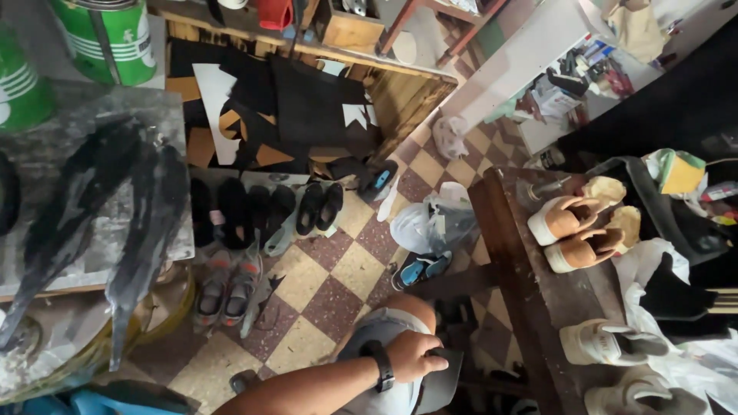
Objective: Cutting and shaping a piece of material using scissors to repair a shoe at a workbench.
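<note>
Hand [415, 355]: only one of mine shows, reaching in from the lower left with a black watch [381, 364] on the wrist; I can't tell which side it is. Fingers curled tight over the top edge of a dark sheet [443, 380].
Other hand: out of view.
Sheet: flat, dark grey, stiff-looking; held against my knee [396, 315], low in the view just left of the surface. Its lower end runs off the bottom edge.
Knee: in grey shorts, directly under the hand.
Surface [513, 269]: dark wooden bench on my right, edge running down the view. On it a pair of tan shoes [573, 230] with white soles, lying side by side; nearer me two pale shoes [611, 342], one behind the other; white cloth [653, 269] and a black tray [661, 200] beyond.
Floor [330, 284]: checkered tiles, cream and maroon. A row of dark shoes [265, 207] stands along a board; grey sneakers [227, 284] in front of them; a blue-lined shoe [419, 269] near a clear plastic bag [430, 223].
Left: a metal-topped stand [46, 123] with black, blade-shaped pieces [100, 207] lying on it; green cans [108, 38] behind.
Back: black and brown sheet offcuts [300, 107] leaning against a wooden frame.
</note>
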